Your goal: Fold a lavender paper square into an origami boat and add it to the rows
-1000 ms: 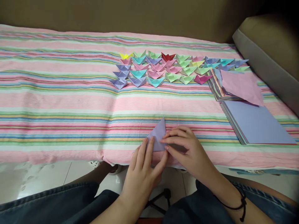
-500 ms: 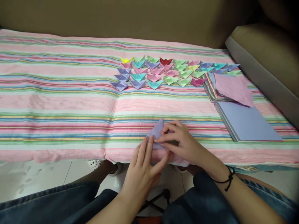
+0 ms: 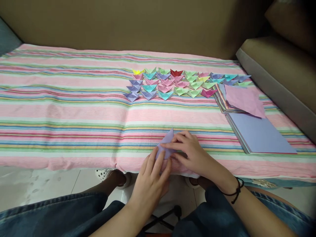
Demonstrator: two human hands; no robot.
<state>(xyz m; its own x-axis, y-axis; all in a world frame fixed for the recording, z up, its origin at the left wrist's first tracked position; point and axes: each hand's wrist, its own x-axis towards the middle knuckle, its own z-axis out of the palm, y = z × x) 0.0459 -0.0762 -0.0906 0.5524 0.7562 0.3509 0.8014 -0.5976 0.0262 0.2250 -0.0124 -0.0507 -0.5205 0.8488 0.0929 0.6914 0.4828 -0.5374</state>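
A small folded sheet of purple paper [image 3: 168, 141] lies near the front edge of the striped cloth, its pointed corner facing away from me. My left hand [image 3: 153, 172] holds its lower left part, with fingertips on top and the thumb at the near edge. From the right, my right hand [image 3: 189, 149] grips the paper, its index finger stretched across the surface and its thumb low by the near right edge. The fingers cover much of the right side, so the folds there are hidden.
Several rows of folded paper boats [image 3: 165, 88] stand farther back. To the right lie a stack of purple-topped paper sheets [image 3: 261, 135] and a pile with a pink sheet [image 3: 244, 98] on top. A striped cloth [image 3: 61, 115] covers the seat before a brown backrest [image 3: 123, 26] and armrest [image 3: 276, 69].
My left thumb has moved in to the paper's near edge. My right index finger now reaches farther left over the paper. The camera view has tilted slightly upward.
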